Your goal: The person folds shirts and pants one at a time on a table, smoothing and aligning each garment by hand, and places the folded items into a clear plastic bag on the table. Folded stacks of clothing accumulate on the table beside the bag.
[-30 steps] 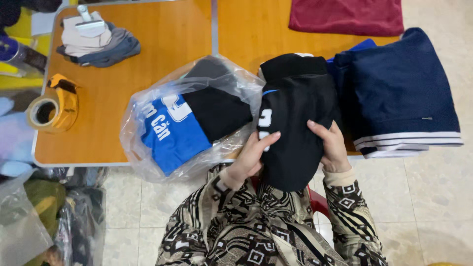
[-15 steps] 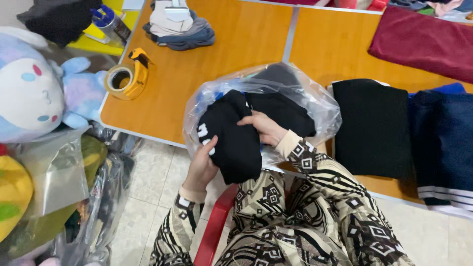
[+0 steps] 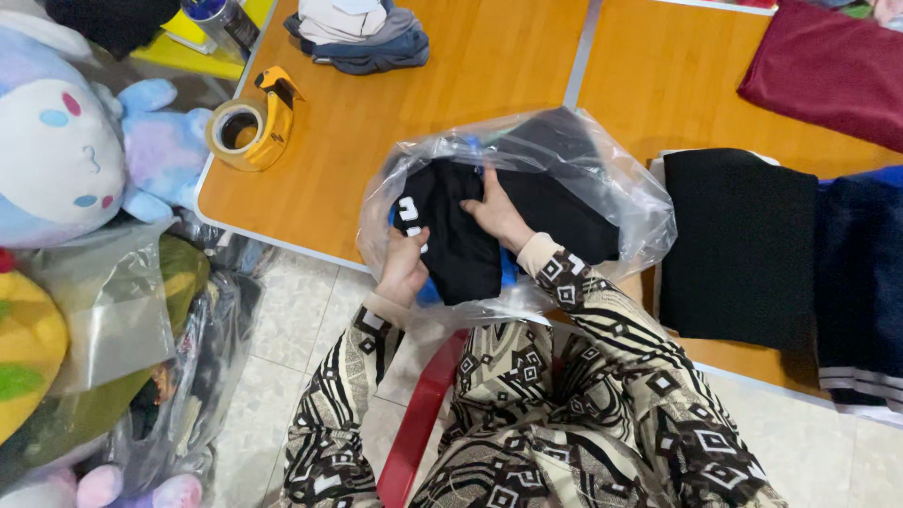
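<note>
A clear plastic bag [image 3: 602, 179] lies open on the orange table [image 3: 451, 103], with dark clothes and a bit of blue cloth inside. A folded black garment [image 3: 461, 245] with white marks sits in the bag's mouth. My left hand [image 3: 404, 268] grips that garment's near left edge. Pressed flat on top of it, my right hand [image 3: 497, 214] reaches into the bag.
A black folded garment [image 3: 738, 245] and a navy one [image 3: 861, 282] lie to the right, a maroon cloth [image 3: 828, 66] at the back right. A yellow tape dispenser [image 3: 249, 127] and a clothes pile [image 3: 362, 33] sit at the left. Plush toys [image 3: 66, 150] and bags crowd the floor on the left.
The black garment has moved from in front of me, left and down, into the mouth of the plastic bag. Both hands went with it.
</note>
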The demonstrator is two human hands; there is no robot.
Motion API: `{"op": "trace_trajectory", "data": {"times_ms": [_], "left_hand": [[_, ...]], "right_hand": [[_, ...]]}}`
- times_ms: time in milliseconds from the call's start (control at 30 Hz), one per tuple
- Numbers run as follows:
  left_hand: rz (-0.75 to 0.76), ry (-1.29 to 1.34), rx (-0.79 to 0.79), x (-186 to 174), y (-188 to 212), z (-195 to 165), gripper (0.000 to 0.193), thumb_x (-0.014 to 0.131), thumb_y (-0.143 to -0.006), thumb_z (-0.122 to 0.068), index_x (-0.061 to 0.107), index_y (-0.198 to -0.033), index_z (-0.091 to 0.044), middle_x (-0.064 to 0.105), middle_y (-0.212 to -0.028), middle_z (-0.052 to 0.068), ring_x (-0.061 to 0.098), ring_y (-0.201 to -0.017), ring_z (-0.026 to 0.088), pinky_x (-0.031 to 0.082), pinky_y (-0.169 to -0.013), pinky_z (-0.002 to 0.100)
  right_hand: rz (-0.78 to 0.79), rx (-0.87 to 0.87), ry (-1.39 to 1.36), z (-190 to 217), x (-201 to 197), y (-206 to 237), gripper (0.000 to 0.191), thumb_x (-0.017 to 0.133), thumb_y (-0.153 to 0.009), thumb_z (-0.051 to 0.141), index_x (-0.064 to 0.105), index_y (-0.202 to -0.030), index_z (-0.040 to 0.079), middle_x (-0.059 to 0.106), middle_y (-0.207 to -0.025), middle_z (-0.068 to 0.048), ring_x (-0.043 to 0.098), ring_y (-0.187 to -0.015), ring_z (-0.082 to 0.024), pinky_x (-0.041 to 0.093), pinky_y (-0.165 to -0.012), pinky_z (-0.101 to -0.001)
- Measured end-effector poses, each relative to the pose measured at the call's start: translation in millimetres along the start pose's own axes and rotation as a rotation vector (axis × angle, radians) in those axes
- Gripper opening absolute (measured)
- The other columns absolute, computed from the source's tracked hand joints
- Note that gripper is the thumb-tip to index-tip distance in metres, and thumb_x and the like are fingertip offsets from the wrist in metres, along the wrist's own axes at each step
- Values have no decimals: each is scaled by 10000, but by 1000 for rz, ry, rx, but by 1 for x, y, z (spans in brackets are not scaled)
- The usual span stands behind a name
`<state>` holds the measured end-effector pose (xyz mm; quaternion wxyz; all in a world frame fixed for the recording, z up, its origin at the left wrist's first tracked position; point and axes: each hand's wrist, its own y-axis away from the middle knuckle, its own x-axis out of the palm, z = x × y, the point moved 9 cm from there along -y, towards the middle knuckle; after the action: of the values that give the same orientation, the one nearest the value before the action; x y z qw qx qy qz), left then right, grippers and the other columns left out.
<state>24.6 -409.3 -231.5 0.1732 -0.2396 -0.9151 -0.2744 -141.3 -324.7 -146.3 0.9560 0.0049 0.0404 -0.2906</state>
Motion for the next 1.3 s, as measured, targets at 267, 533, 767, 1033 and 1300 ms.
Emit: {"op": "trace_trajectory", "data": {"times_ms": [267, 533, 767, 1033, 1300], "left_hand": [[27, -575, 651, 45, 81, -62, 827, 650, -931, 69, 197, -1613, -47, 205, -1647, 222, 252, -1510, 346, 271, -1196, 447], [402, -666, 607, 137, 210, -21, 453, 559, -1011, 14, 507, -1461, 14, 415, -1577, 185, 467, -1444, 274, 428, -1154, 354], [815, -545, 182, 210, 227, 122, 380, 583, -1028, -4, 573, -1406, 29, 662, -1333, 112, 653, -1228, 174, 548, -1012, 275], [576, -619, 132, 258, 168, 227, 676, 721, -931, -156, 431, -1520, 3, 587, -1323, 165, 588, -1124, 231, 550, -920, 303], [463, -644, 85, 250, 131, 219, 619, 715, -941, -275, 472, -1431, 14, 533, -1417, 190, 521, -1321, 271, 403, -1117, 377]], "right_hand": [[248, -405, 1097, 52, 34, 113, 563, 729, -921, 229, 506, -1393, 16, 450, -1460, -270, 418, -1373, -408, 314, -1126, -599], [-91, -422, 777, 97, -95, 214, 476, 728, -844, 113, 627, -1300, 24, 581, -1382, -176, 545, -1280, -382, 377, -1142, -524], [-863, -161, 955, 78, -293, 339, 403, 680, -1004, 61, 575, -1385, -19, 560, -1448, -251, 540, -1348, -421, 446, -1141, -457], [-815, -6, 814, 14, -337, 359, 627, 700, -1015, 174, 428, -1511, -96, 594, -1314, -291, 585, -1197, -404, 467, -1013, -420], [-712, 190, -251, -63, -333, 354, 435, 635, -1049, 236, 582, -1387, -33, 671, -1174, -29, 598, -1054, -110, 485, -914, -250]]}}
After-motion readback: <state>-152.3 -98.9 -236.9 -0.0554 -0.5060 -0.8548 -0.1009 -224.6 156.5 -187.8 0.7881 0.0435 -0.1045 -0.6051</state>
